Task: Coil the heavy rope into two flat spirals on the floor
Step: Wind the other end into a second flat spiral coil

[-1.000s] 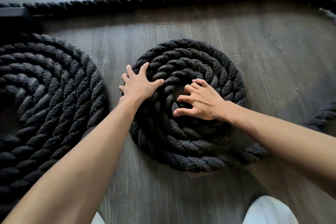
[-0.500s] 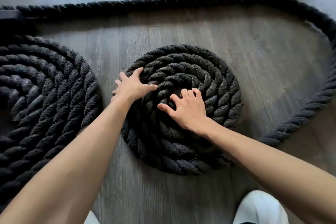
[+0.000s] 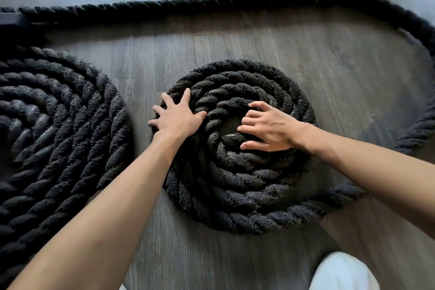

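Note:
A thick black twisted rope lies on the grey wood floor. One flat spiral [image 3: 237,183] sits in the middle of the view. My left hand [image 3: 177,116] presses flat on its left rim, fingers spread. My right hand [image 3: 268,128] rests on the inner turns right of the centre, fingers curled and apart. A larger spiral [image 3: 58,129] lies at the left. Loose rope [image 3: 211,4] runs from the left along the back, curves down the right edge and joins the middle spiral's outer turn [image 3: 339,193].
A dark object [image 3: 10,21] lies at the far left where the back run of rope begins. A white-clad knee [image 3: 341,273] shows at the bottom right. Bare floor [image 3: 341,73] lies between the middle spiral and the loose rope.
The middle spiral has turned, drawing the loose rope in along its lower right rim. My right hand has shifted from the centre to the right inner turns. My left hand stays on the left rim.

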